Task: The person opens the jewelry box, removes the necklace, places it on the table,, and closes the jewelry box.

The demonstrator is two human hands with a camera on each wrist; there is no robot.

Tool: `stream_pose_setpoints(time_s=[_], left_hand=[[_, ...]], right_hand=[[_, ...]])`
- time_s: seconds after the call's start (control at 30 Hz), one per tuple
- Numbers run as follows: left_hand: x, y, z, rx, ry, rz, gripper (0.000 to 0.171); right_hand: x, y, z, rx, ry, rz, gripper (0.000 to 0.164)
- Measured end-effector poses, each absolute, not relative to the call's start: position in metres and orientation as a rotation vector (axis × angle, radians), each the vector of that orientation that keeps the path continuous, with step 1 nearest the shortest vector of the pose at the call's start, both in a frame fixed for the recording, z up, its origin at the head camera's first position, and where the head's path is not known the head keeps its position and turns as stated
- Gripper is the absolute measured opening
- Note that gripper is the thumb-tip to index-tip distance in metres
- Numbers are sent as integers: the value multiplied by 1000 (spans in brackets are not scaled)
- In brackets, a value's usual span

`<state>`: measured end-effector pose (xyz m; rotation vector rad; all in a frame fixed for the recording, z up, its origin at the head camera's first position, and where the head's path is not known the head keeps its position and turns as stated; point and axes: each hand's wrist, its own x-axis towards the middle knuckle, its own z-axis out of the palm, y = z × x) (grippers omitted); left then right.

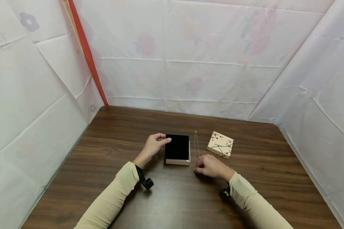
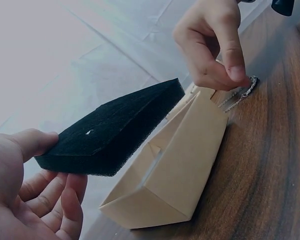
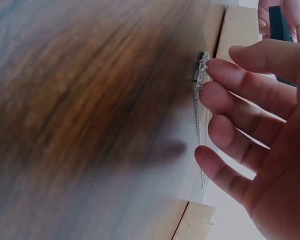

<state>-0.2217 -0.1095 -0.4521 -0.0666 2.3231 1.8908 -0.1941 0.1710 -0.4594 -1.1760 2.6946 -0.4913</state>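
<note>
My left hand (image 1: 154, 144) pinches a black foam jewelry pad (image 1: 177, 147) by its left edge, thumb on top and fingers beneath. In the left wrist view, the foam pad (image 2: 110, 130) is tilted up over the open cream cardboard box base (image 2: 175, 165). Just right of the box, a thin silver necklace (image 1: 195, 140) lies stretched out on the table. My right hand (image 1: 210, 165) is at its near end, fingertips right at the sparkling pendant (image 3: 202, 70). Thumb and index finger of that hand stand slightly apart in the right wrist view.
The cream box lid (image 1: 221, 144), printed with red blossoms and green stems, lies right of the necklace. Everything rests on a dark wood-grain table (image 1: 126, 124). White printed sheets (image 1: 172, 79) enclose its back and sides, with a red strip (image 1: 87, 52) at the back left.
</note>
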Motion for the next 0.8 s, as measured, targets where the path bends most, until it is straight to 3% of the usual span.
stream_pose_setpoints(time_s=[0.57, 0.8], left_hand=[[-222, -108, -451, -58, 2312, 1906, 31], [-221, -108, -451, -42, 2295, 1936, 28]], right_hand=[[-201, 172, -455, -1227, 2821, -610, 12], [-202, 168, -449, -1127, 2857, -706, 11]])
